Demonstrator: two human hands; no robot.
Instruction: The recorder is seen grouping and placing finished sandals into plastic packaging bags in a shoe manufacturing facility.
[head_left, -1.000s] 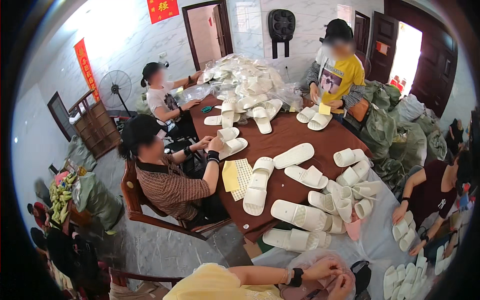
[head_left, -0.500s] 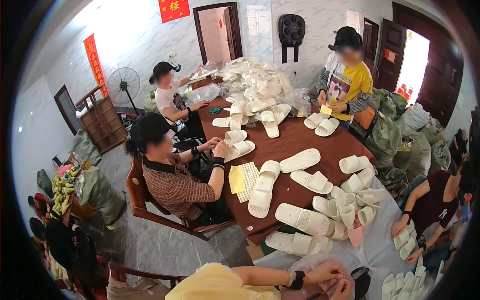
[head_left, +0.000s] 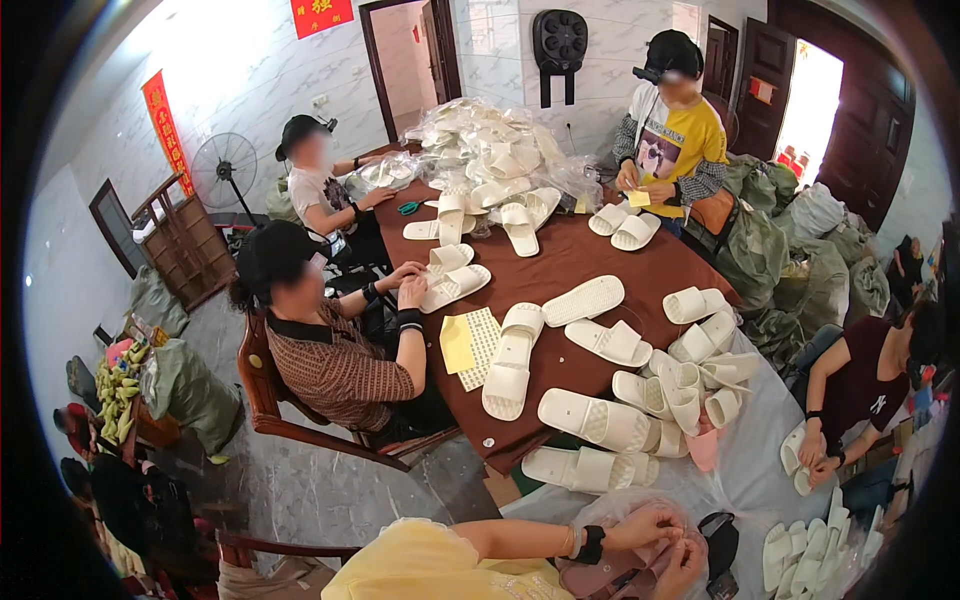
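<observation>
At the far left, a bulging green sack (head_left: pixel 197 400) stood on the marbled floor beside a heap of yellow-green things (head_left: pixel 117 400), with a standing fan (head_left: pixel 225 172) beyond. Next, a seated co-worker in a patterned shirt (head_left: pixel 330 365) worked over a pale slipper (head_left: pixel 457 288) at the brown-covered table (head_left: pixel 670 270). A yellow card (head_left: pixel 457 345) lay near that arm; past it, loose cream slippers (head_left: pixel 600 420) crowded the near corner, and a film-wrapped heap (head_left: pixel 490 145) filled the far end.

At lower centre, the plastic-wrapped pink item (head_left: pixel 590 578) lay below the table's near edge, under the person's hands, its outline partly veiled by crinkled film. The left hand (head_left: pixel 645 527) and right hand (head_left: pixel 682 567) met at its right side, fingers bent and tips close together; what they gripped, and how tightly, could not be told. Just right of them sat a black object (head_left: pixel 720 545). Farther right, more slippers (head_left: pixel 815 555) lay beside a pale plastic sheet (head_left: pixel 755 450), and green sacks (head_left: pixel 765 255) stood behind.
</observation>
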